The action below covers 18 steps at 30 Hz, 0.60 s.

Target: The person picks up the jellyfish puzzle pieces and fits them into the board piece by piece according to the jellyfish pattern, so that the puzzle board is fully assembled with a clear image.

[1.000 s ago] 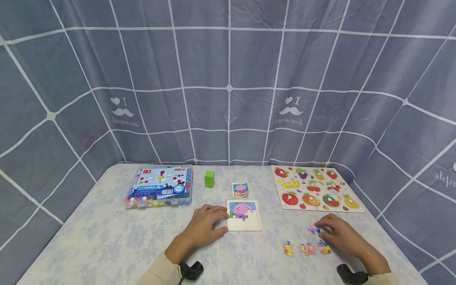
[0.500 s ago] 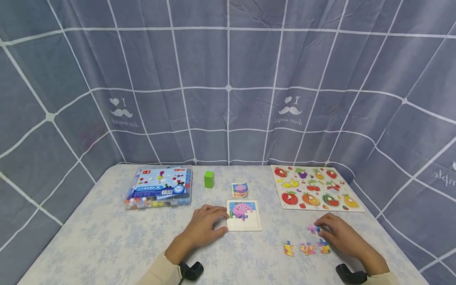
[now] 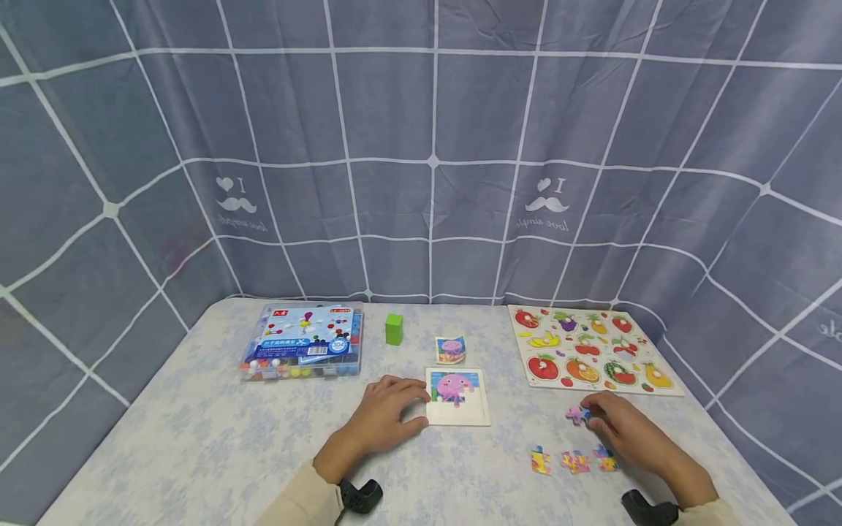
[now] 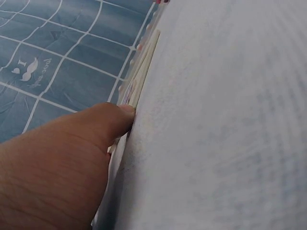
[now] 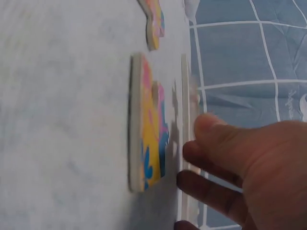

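Observation:
A square wooden puzzle tray carries a partly filled picture of a pink octopus. My left hand rests on the table with its fingertips and thumb against the tray's left edge; the left wrist view shows the thumb right at that edge. Further right, my right hand pinches a pink and blue jigsaw piece between thumb and fingers. The hand hides part of this piece. Several yellow, pink and blue jigsaw pieces lie in front of it, one large in the right wrist view.
A small octopus picture card lies behind the tray. A green block stands at the back, beside a clear case of molecule model parts. At the back right lies a fruit puzzle board. A grey grid-patterned curtain encloses the table.
The right fingers have closed on the pink and blue piece, which has shifted slightly left and away from the front pieces. The left hand stays at the tray. The head view has turned slightly.

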{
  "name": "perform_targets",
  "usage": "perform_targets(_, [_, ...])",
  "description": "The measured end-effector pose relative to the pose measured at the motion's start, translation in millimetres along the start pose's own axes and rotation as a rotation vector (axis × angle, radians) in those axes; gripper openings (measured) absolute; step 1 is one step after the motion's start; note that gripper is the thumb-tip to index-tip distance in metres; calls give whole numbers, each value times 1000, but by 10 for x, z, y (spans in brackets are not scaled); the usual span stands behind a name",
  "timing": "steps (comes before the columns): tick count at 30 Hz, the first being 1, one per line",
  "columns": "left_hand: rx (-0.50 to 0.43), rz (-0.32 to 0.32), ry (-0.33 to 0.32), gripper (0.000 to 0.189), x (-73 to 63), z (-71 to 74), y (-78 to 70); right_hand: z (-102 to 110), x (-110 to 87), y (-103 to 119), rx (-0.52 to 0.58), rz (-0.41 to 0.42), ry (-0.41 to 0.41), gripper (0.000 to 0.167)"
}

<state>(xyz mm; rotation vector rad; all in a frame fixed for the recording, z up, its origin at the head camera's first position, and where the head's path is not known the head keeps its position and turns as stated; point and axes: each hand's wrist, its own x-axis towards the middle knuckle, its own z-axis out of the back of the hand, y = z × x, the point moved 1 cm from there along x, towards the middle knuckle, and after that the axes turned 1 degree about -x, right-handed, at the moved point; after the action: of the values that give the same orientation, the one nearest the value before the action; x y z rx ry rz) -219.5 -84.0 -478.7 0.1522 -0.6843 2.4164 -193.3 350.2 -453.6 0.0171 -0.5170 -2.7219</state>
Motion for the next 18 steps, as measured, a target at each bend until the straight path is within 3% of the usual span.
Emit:
perform_targets(5, [2, 1, 1, 28, -1, -7, 7, 10, 73, 54, 11, 29, -20, 25])
perform_targets(9, [5, 0, 4, 28, -2, -10, 5, 3, 206, 169, 10, 102, -39, 25])
perform_targets(18, [8, -3, -3, 29, -4, -4, -3, -111, 691, 709, 87, 280, -16, 24])
